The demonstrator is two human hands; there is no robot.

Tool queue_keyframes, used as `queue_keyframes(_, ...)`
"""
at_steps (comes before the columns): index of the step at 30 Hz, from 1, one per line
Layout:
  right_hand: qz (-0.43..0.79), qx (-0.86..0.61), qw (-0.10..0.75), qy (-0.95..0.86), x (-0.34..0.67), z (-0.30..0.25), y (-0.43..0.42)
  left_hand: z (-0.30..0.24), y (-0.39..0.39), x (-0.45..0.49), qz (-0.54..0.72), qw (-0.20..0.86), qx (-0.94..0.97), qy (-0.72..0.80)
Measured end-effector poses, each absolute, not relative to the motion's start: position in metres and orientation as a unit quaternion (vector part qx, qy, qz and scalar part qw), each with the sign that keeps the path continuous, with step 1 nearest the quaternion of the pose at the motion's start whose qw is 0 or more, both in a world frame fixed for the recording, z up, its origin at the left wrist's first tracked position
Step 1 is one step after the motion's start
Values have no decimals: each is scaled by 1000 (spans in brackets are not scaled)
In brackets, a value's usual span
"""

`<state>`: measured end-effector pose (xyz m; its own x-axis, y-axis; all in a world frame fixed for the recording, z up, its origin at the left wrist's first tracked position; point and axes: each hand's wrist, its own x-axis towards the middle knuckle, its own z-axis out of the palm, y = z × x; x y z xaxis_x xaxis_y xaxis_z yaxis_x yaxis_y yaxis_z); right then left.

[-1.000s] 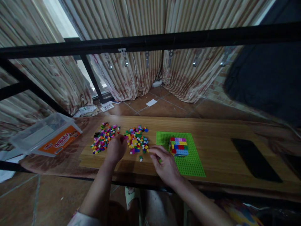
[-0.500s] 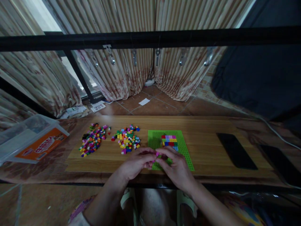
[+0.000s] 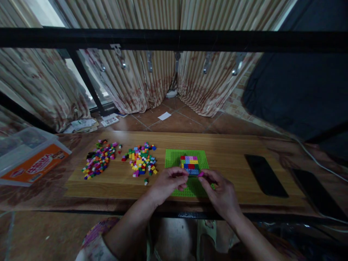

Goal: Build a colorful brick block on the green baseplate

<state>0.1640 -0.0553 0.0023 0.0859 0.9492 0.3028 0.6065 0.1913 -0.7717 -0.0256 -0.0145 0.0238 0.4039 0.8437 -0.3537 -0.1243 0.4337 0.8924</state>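
No text can be read with certainty. The orange label (image 3: 34,164) on the clear plastic box (image 3: 16,145) at the left end of the desk (image 3: 233,145) bears white lettering and small pictures, too blurred to make out. The printed card (image 3: 110,120) and the papers (image 3: 81,125) on the floor carry print too small to read.

Two brick piles (image 3: 99,160), (image 3: 141,161); one green baseplate (image 3: 174,159); one brick block (image 3: 189,164); two phones (image 3: 265,175), (image 3: 317,192); one box (image 3: 29,159).
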Motion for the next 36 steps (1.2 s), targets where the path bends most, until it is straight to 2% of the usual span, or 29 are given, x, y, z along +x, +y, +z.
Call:
queue_keyframes(8, 200, -623, 459, -600, 156, -7, -35, 26, 0, -26, 396, 670, 410, 475)
queue_keyframes(16, 186, -648, 464, -574, 152, -15, -30, 20, 3, -27, 390, 657, 436, 475)
queue_keyframes(30, 321, -635, 502, -492, 159, -16, -23, 23, -4, -25, 307, 519, 656, 454)
queue_keyframes(36, 470, -611, 534, -347, 162, -8, -22, 18, -4, -27, 294, 509, 667, 458)
